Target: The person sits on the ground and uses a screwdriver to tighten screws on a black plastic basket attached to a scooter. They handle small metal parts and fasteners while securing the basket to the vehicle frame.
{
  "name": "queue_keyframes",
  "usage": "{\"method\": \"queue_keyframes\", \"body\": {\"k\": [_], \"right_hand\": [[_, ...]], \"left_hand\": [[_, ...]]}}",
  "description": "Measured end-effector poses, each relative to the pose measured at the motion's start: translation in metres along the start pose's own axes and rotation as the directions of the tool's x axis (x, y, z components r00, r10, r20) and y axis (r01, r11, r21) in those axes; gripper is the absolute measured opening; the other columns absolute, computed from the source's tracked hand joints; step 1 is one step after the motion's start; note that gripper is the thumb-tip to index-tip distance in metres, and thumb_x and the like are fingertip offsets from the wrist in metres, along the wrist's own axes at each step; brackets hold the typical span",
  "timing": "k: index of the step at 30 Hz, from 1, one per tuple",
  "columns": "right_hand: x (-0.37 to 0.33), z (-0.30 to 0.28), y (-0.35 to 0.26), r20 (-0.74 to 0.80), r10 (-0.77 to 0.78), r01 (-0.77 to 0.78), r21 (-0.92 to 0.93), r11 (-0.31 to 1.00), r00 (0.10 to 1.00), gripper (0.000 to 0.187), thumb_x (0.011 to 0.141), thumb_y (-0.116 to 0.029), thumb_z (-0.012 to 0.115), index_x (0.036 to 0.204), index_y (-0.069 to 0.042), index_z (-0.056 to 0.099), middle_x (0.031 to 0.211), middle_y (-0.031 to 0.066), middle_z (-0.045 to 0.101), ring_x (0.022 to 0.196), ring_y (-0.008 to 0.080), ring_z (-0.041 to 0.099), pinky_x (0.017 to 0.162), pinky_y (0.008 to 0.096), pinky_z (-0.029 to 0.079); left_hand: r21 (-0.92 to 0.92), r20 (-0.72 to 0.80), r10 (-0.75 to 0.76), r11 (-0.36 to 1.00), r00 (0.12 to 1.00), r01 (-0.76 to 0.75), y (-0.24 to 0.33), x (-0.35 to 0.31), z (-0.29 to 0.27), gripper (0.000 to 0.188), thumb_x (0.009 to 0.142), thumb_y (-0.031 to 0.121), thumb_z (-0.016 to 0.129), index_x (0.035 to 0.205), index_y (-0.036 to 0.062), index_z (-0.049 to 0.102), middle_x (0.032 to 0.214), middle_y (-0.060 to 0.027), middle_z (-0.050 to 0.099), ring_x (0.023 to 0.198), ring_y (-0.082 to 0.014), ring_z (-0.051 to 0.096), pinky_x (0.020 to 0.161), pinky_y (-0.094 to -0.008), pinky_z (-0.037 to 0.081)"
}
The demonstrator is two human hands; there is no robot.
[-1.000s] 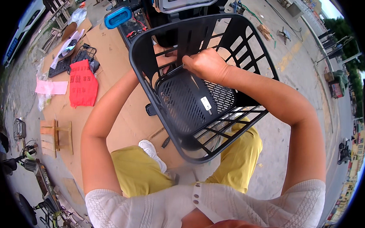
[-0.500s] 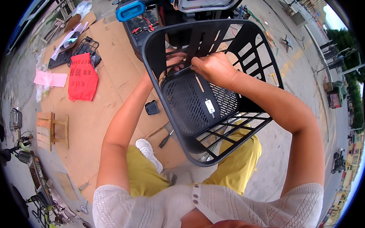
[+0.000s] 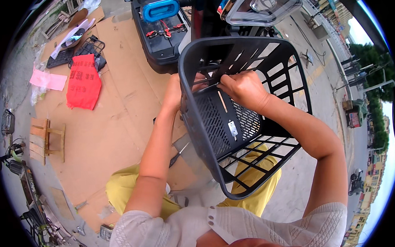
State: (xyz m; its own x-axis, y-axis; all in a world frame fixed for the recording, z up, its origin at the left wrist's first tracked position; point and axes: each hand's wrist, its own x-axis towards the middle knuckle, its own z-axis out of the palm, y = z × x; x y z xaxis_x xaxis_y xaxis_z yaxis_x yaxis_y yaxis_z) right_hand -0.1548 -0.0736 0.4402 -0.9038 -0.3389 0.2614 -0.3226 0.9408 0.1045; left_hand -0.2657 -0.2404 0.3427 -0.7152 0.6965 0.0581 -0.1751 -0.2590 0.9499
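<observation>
A black plastic basket (image 3: 208, 118) with slotted walls is tilted toward me, its open top facing me. My right hand (image 3: 244, 89) reaches inside it, fingers pinched together against the far wall near the floor. Whatever is between those fingertips is too small or hidden to make out. Around the left side goes my left hand (image 3: 174, 91), its fingers curled behind that same wall and partly showing through the slots. What they hold is hidden. A small metal plate (image 3: 233, 129) sits on the basket's floor. Directly beyond the basket is a vehicle's headlight (image 3: 263, 6).
A black footboard (image 3: 166, 48) with red wires and a blue ring-shaped part (image 3: 161, 10) stands beyond my left hand. Cardboard covers the ground at left, with a red bag (image 3: 84, 83), a wooden stool (image 3: 46, 139) and a screwdriver (image 3: 177, 157).
In my view, the basket and both hands have shifted right and slightly down. More of the headlight and footboard shows. The hands keep nearly the same places on the basket.
</observation>
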Motion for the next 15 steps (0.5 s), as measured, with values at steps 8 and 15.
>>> {"method": "queue_keyframes", "body": {"k": [8, 15], "right_hand": [[0.002, -0.002, 0.001, -0.023, -0.02, 0.02, -0.006, 1.0, 1.0, 0.023, 0.079, -0.017, 0.068, 0.072, -0.008, 0.048, 0.056, 0.0073, 0.056, 0.053, 0.0273, 0.059, 0.048, 0.0367, 0.045], [-0.003, 0.0, 0.004, 0.057, -0.032, 0.032, 0.006, 0.999, 0.998, 0.021, 0.068, -0.015, 0.064, 0.079, -0.008, 0.048, 0.064, 0.007, 0.059, 0.058, 0.0277, 0.062, 0.049, 0.0379, 0.047]], "left_hand": [[-0.145, 0.092, -0.126, 0.98, 0.988, 0.138, 0.011, 0.003, 0.0, 0.023, 0.083, 0.014, 0.071, 0.099, -0.0014, 0.066, 0.094, -0.0097, 0.068, 0.089, -0.016, 0.065, 0.08, -0.0292, 0.052], [-0.096, -0.013, -0.107, 0.99, 0.994, 0.105, 0.027, -0.004, 0.006, 0.028, 0.086, 0.012, 0.064, 0.104, -0.0093, 0.062, 0.09, -0.0181, 0.066, 0.08, -0.0231, 0.069, 0.077, -0.0286, 0.058]]}}
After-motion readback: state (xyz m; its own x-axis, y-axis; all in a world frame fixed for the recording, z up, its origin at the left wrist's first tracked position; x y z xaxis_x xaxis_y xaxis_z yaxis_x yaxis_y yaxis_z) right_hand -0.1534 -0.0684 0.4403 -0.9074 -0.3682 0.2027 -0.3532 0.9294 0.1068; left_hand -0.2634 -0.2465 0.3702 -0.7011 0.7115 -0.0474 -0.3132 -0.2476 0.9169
